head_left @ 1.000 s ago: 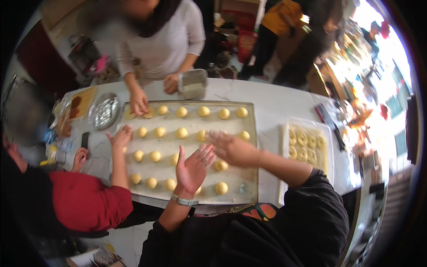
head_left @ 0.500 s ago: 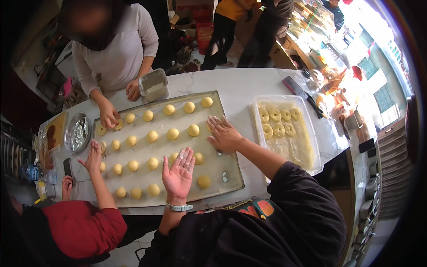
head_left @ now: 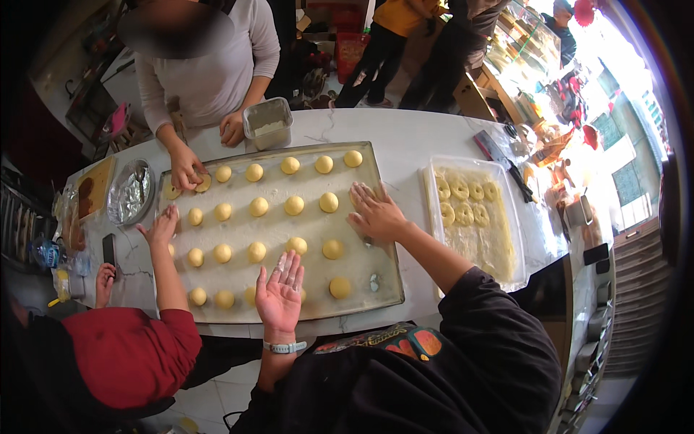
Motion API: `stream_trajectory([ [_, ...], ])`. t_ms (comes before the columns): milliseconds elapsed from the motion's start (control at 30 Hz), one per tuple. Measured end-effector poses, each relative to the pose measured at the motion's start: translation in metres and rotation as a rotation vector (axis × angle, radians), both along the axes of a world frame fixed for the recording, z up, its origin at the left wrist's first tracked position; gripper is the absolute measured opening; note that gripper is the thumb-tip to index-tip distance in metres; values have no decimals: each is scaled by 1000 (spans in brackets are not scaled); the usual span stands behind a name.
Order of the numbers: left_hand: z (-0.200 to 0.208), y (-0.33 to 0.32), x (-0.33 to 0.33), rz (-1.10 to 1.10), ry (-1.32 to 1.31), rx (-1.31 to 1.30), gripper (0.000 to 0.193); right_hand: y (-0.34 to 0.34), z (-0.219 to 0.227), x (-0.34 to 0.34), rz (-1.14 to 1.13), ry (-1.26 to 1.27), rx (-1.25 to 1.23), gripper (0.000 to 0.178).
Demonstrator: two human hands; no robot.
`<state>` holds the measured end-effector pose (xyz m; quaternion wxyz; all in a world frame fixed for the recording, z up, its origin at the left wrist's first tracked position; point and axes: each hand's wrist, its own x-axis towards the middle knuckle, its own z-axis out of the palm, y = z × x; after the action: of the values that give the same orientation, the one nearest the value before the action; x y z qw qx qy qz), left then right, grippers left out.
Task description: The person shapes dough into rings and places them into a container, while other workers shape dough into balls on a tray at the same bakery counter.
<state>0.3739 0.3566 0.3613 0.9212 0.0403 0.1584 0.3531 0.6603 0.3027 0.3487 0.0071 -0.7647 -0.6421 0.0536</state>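
Observation:
A large metal baking tray (head_left: 376, 286), dusted with flour, holds rows of round yellow dough balls (head_left: 294, 205). My left hand (head_left: 280, 295) hovers palm up over the tray's near edge. Its fingers are spread, floury and holding nothing, and a dough ball (head_left: 340, 287) lies just to its right. My right hand (head_left: 376, 215) lies flat, palm down, on the tray's right part with fingers apart. Whether dough is under it is hidden.
A person in grey across the table presses dough (head_left: 204, 182) at the tray's far left, beside a metal container (head_left: 267, 123). A red-sleeved person's hand (head_left: 163, 226) rests on the tray's left edge. A white tray of ring-shaped pieces (head_left: 470, 210) is to the right, a foil bowl (head_left: 130, 194) to the left.
My right hand has slid toward the tray's right side and stayed flat. My left hand has stayed palm up near the front edge. The view has shifted slightly.

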Motion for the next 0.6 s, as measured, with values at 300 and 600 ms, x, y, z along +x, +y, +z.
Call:
stream_trajectory([
  [300,0,-2,-6,18,42,6,61,0,11,33,-202,222,211,41],
  [600,-2,-6,-11,52,74,20,58,-6,21,31,-156,86,241,24],
])
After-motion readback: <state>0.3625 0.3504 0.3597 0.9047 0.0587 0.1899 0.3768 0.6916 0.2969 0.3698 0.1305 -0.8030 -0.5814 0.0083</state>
